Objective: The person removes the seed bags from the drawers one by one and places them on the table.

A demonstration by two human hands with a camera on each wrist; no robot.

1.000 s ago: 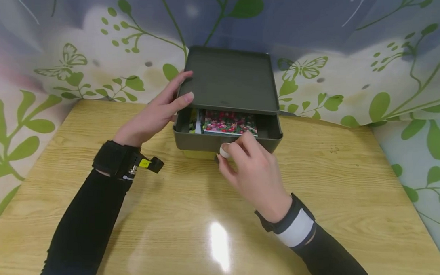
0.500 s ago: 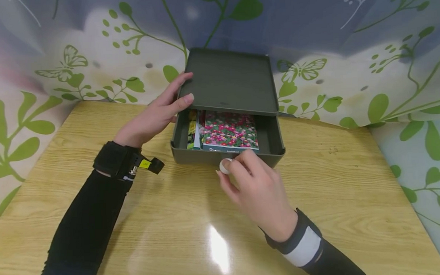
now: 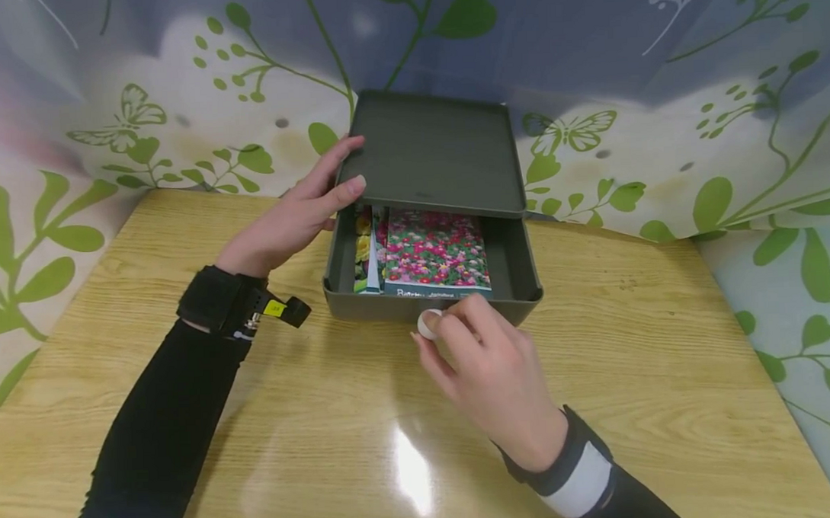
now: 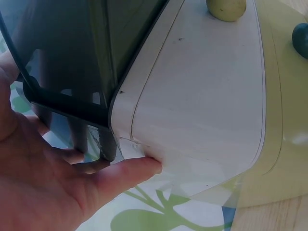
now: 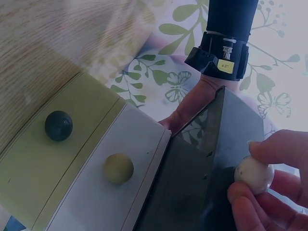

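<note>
The left hand [image 3: 290, 216], fingers spread apart, rests against the left side of a drawer unit [image 3: 439, 151] on the worktop [image 3: 310, 400]. Its dark top drawer [image 3: 362, 307] stands pulled out, 1 pink-flowered booklet [image 3: 435, 251] inside. Farther right, the right hand [image 3: 497, 372] pinches that drawer's white knob [image 3: 427, 325].

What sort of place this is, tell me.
Most likely an indoor tabletop workspace, perhaps a screened-off corner: a wood-grain table, a leaf-and-butterfly backdrop behind and beside it, and a three-drawer desktop cabinet.
</note>
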